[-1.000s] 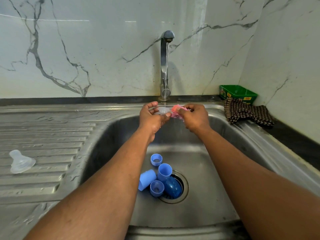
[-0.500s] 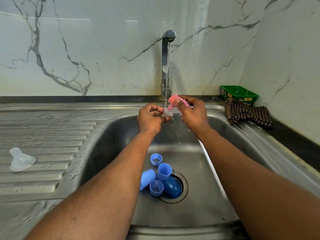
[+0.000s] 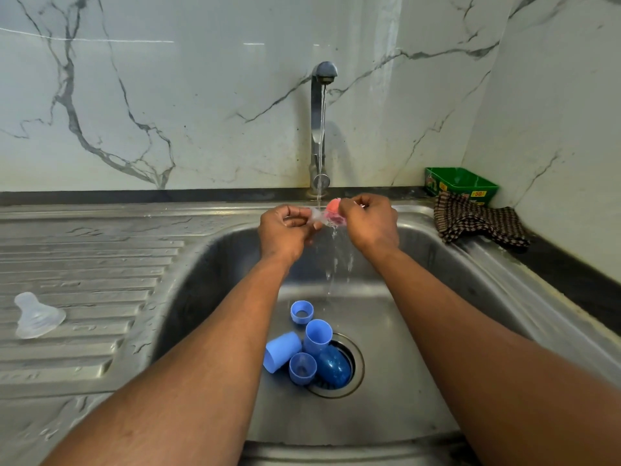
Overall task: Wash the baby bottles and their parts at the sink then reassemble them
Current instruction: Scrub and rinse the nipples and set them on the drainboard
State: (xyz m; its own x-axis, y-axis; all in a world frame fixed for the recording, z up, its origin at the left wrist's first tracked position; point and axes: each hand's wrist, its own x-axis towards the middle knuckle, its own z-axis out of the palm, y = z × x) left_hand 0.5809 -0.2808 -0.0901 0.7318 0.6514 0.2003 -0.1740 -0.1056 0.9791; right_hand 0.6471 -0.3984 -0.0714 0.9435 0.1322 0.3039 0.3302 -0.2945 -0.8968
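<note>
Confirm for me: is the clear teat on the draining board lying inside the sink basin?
No, the clear teat lies on the ridged draining board, left of the sink basin.

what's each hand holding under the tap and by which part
Left hand pinches a clear silicone teat; right hand grips a small pink scrubber. The exact parts held are hidden by the fingers.

Green box (image 3: 461, 186) beside checked cloth (image 3: 477, 223)

Head cam, fwd & down, close over sink (image 3: 208, 264).
</note>
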